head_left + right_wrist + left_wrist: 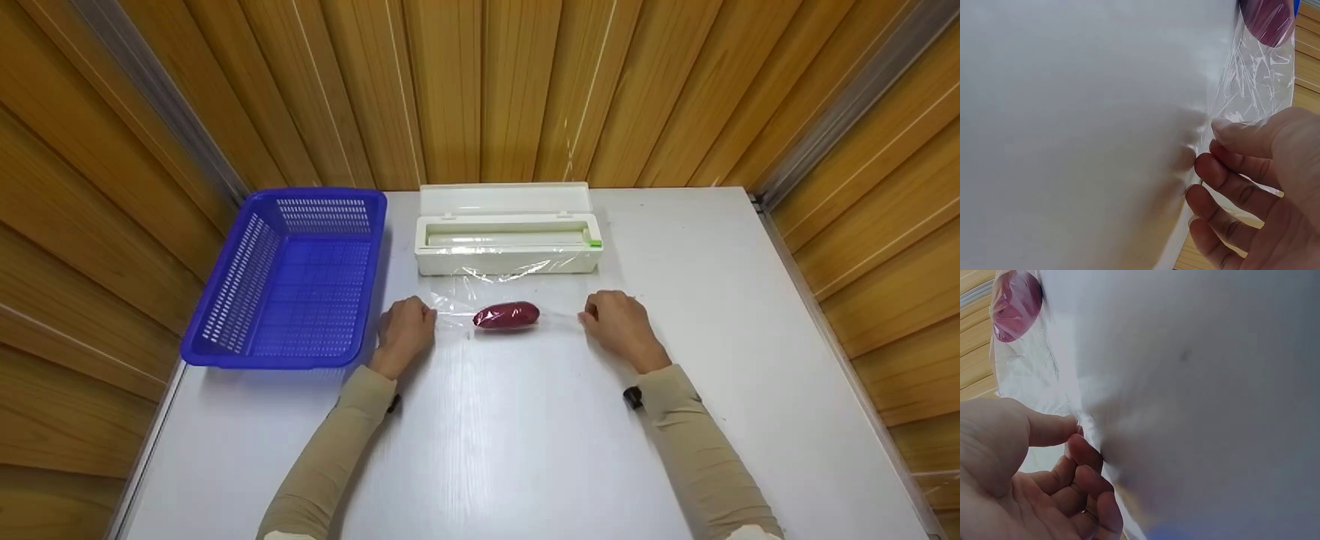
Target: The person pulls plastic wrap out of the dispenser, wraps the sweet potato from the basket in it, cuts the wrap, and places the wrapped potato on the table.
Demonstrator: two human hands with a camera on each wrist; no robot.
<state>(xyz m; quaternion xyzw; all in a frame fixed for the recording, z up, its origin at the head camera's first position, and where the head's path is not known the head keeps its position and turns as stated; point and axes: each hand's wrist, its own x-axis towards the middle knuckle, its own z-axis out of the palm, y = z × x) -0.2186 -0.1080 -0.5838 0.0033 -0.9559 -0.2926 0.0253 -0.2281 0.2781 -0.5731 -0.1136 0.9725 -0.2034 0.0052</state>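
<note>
Clear film (1257, 79), faint edges
My left grip (406, 328) and right grip (621, 324) pinched it; the right wrist view cropped the red item (1269, 20).

Readable texts: 0 | labels: 0 | brands: 0 | numbers: 0 | signs: 0

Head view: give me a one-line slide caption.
Left hand and right hand pinch cling film on either side of a sweet potato, before an open white dispenser.

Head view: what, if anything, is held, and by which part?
Clear plastic wrap: the left hand pinches its left side, the right hand its right side.
</note>
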